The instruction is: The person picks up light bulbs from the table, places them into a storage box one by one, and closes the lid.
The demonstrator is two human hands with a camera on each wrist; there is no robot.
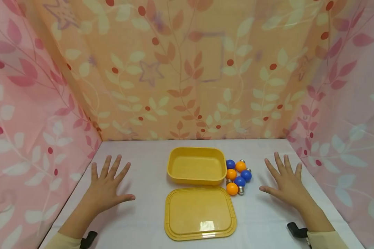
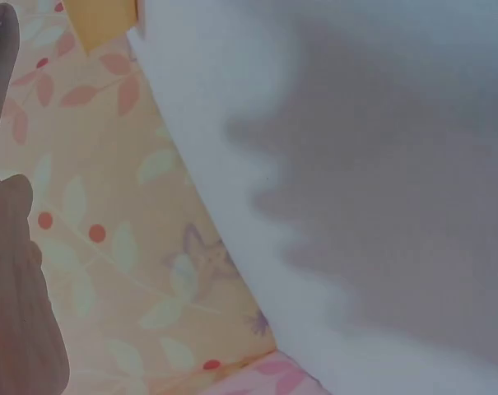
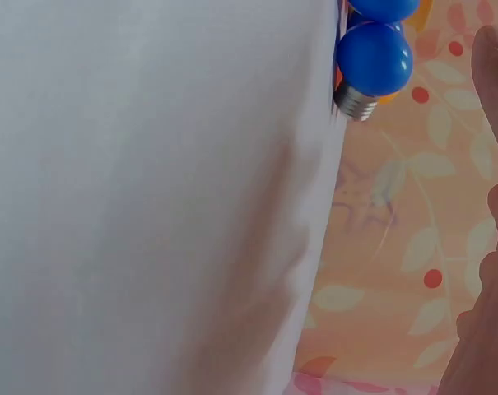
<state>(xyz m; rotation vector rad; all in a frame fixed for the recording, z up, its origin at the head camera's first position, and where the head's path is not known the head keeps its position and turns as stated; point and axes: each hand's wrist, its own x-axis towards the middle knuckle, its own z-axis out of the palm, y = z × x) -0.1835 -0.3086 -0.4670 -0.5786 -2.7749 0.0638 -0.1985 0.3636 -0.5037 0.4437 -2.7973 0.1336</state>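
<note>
Both hands are held over the white table with fingers spread and nothing in them. On the left side is the left hand [image 1: 104,190], its thumb pointing towards a yellow box [image 1: 196,178] and its lid. The box stands uncovered at the middle back. In front of it lies the yellow lid [image 1: 187,216], flat on the table. The right hand [image 1: 288,186] is on the right, nearest to a cluster of light bulbs: several orange bulbs [image 1: 232,188] and several blue bulbs [image 1: 246,175] with metal screw bases, close against the box's right side. One blue bulb [image 3: 375,59] shows large in the right wrist view.
A white cloth covers the table [image 1: 143,221]. Leaf-patterned curtains enclose it: an orange one [image 1: 180,69] behind, pink ones on the left [image 1: 28,121] and right [image 1: 346,138]. Black straps [image 1: 88,239] sit at both wrists.
</note>
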